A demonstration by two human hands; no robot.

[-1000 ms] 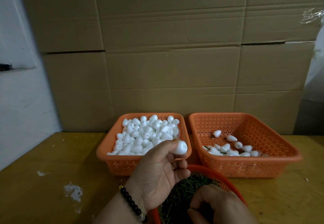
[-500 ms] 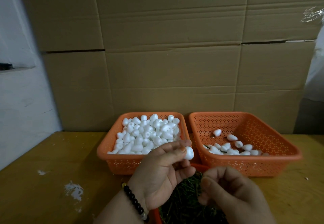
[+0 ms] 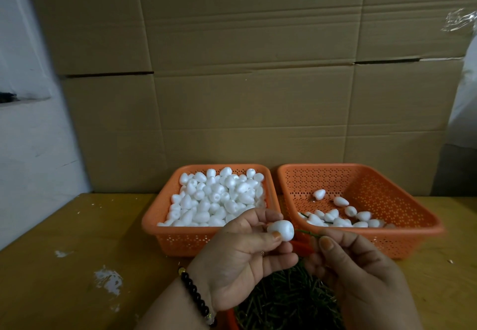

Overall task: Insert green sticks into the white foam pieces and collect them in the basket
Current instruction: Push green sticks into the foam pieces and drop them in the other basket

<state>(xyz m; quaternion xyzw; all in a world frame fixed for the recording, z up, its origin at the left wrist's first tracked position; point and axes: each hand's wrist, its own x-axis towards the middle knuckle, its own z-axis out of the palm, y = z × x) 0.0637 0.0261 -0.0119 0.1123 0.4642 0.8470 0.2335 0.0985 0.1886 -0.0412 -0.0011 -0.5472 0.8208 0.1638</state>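
Observation:
My left hand (image 3: 240, 257) pinches a white foam piece (image 3: 281, 229) between thumb and fingers, just in front of the two baskets. My right hand (image 3: 358, 275) holds a thin green stick (image 3: 307, 233) by its right end; the stick's other end touches the foam piece's right side. The left orange basket (image 3: 154, 223) is heaped with plain foam pieces (image 3: 216, 198). The right orange basket (image 3: 423, 222) holds several foam pieces with sticks (image 3: 335, 217). Under my hands lies a red round basket (image 3: 302, 245) full of green sticks (image 3: 286, 301).
A wall of cardboard boxes (image 3: 247, 71) stands right behind the baskets. The yellow wooden table (image 3: 77, 265) carries white paint marks (image 3: 108, 278) at the left. A white wall (image 3: 28, 136) borders the left side.
My right hand rose out of the stick basket with a green stick and brought it to the foam piece. My left hand lowered and shifted the foam piece slightly right.

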